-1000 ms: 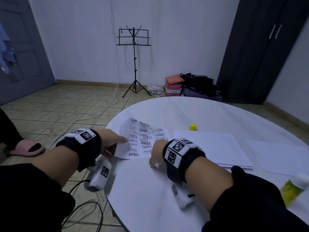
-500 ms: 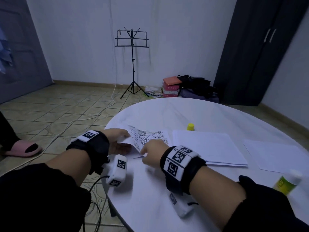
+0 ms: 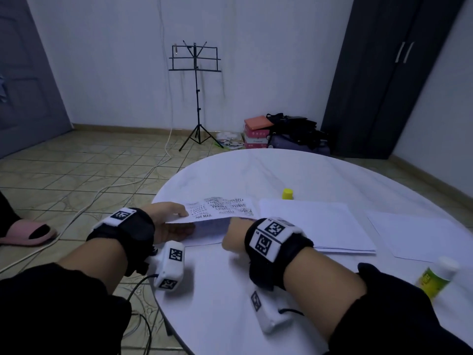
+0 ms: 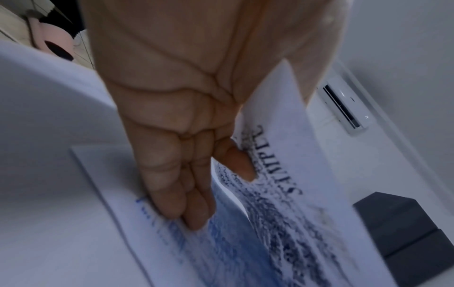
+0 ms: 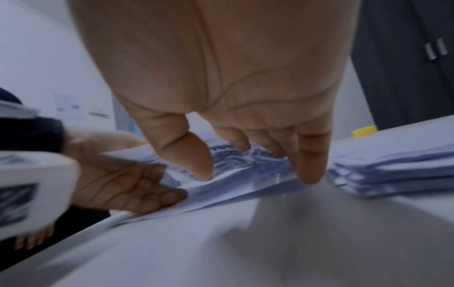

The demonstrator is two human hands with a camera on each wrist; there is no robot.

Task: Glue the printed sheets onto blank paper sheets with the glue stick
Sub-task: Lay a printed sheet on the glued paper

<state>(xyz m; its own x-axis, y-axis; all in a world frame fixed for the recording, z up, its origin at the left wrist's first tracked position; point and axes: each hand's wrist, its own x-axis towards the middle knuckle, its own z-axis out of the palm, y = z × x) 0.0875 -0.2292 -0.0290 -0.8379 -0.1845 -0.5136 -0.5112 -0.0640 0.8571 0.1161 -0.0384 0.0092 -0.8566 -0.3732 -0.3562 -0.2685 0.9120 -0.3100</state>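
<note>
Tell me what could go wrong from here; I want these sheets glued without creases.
1. The left hand pinches the white printed sheet with black lettering by one edge only, so it curves and could crease.
2. The right hand has fingertips on the sheets at the lifted sheet's near edge; a slip might skew the alignment.
3. The yellow-green glue stick with white cap lies by the round white table's near edge, beside the right sleeve, which might knock it off.

On the bench (image 3: 256, 316) we find the printed sheet (image 3: 225, 210) at the left edge, the stack of blank sheets (image 3: 314, 224) just to its right, a single sheet (image 3: 419, 234) further right, the cap (image 3: 287, 193) behind the stack, and the glue stick (image 3: 435, 278) at the near right
</note>
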